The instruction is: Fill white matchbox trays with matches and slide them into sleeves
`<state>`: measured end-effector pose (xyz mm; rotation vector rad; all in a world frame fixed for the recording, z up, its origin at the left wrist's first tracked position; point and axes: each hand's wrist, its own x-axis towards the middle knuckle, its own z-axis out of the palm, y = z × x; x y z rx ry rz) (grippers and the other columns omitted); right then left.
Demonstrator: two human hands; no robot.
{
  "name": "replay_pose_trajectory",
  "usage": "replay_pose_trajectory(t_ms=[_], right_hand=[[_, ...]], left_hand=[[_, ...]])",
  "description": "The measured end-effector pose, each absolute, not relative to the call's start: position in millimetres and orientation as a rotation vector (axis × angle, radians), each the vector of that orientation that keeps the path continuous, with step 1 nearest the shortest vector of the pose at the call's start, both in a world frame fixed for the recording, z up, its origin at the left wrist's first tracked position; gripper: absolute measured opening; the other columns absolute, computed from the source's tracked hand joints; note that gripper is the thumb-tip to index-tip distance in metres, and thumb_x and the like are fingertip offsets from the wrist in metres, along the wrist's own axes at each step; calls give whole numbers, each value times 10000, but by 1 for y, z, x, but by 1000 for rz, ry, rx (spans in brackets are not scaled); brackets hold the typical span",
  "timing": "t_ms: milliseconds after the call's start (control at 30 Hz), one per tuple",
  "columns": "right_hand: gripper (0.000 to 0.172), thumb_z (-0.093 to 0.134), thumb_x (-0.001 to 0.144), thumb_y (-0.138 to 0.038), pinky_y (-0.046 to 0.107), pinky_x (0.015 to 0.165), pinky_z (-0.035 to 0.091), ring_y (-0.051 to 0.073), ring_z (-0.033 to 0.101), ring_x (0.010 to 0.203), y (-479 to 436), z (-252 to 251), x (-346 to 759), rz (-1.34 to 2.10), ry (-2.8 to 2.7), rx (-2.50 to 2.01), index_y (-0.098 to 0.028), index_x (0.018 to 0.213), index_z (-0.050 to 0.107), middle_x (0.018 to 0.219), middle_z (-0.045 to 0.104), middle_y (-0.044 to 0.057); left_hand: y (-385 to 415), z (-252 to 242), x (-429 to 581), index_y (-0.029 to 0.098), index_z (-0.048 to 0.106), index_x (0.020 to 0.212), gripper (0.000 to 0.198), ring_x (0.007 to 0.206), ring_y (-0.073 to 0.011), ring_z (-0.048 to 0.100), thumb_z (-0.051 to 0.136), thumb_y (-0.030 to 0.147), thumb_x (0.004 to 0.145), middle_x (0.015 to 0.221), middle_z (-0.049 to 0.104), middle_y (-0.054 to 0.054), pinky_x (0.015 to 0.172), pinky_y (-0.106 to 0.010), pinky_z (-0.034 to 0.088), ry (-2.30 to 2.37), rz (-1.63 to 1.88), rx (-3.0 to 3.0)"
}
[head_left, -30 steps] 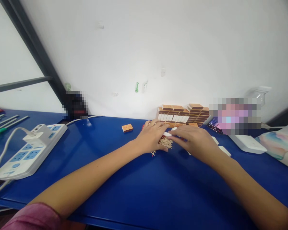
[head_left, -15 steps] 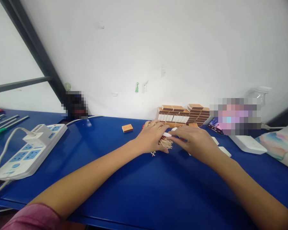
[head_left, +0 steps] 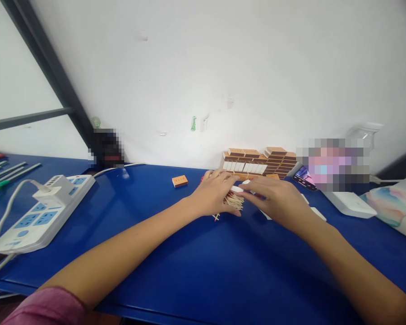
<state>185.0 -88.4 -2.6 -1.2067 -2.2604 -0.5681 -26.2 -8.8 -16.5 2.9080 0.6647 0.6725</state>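
Observation:
A small heap of wooden matchsticks [head_left: 234,201] lies on the blue table [head_left: 176,257]. My left hand [head_left: 214,193] rests over its left side, fingers curled around the sticks. My right hand [head_left: 277,198] reaches in from the right, its fingertips pinched at a small white tray [head_left: 236,189] above the heap. Behind both hands a stack of orange and brown matchboxes [head_left: 260,162] stands against the wall. A single orange matchbox [head_left: 179,181] lies apart to the left. White inner trays [head_left: 316,212] lie beside my right wrist.
A white power strip [head_left: 40,212] with a plugged adapter and cable sits at the left. Screwdrivers [head_left: 3,174] lie at the far left edge. A white device [head_left: 350,202] and a colourful sheet [head_left: 392,205] sit at the right. A phone [head_left: 302,177] lies near the matchbox stack.
Almost nothing differs; my right hand has shifted very slightly toward the left hand over the matchsticks.

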Motion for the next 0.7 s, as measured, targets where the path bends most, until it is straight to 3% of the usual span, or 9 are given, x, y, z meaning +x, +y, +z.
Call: replay_pose_trajectory(t_ms=[100,233,367,500,600,700], right_hand=[[207,600,1034,-322,338,658,504,221,726,772,-88,3,192,-525,-2214,-1222,-212,957,758,884,791,57],[253,604,1027,-390,357,622,498,211,672,662,-84,9,209,-494,-2091,-1314,-198,999,766,848,776,66],[299,619,995,-446,364,630,509,228,681,674,-77,7,226,-452,-1937,-1404,-208,920,784,853,784,79],[270,726,878,-464,336,646,518,223,679,689,-72,9,236,-175,-1554,-1578,-209,905,811,815,780,64],[377,761,814,-510,301,549,462,193,615,599,-70,14,248,32,-1198,-1688,-152,919,818,696,726,66],[480,678,859,-537,287,470,386,153,516,517,-71,19,267,58,-1040,-1736,-89,987,793,655,671,69]], left_hand=[[-7,-14,-28,217,499,1413,803,1373,-310,476,750,695,818,1415,585,-125,1144,-475,363,641,799,2940],[-5,-6,-30,202,525,1381,486,1370,-275,483,556,529,1024,1388,598,-124,1157,-436,359,602,948,2990],[-2,5,-35,164,502,1411,489,1343,-285,510,574,450,1021,1389,606,-147,1136,-450,394,611,1138,3014],[-2,5,-58,163,559,1327,380,1267,-265,566,597,370,1010,1301,659,-121,1100,-430,437,618,1279,2996],[-5,-3,-89,180,585,1287,316,1249,-256,583,588,331,1010,1239,691,-102,1094,-443,453,646,1287,2991],[-6,-10,-118,196,617,1246,281,1187,-243,615,624,315,992,1167,718,-82,1054,-436,483,754,1347,2918]])
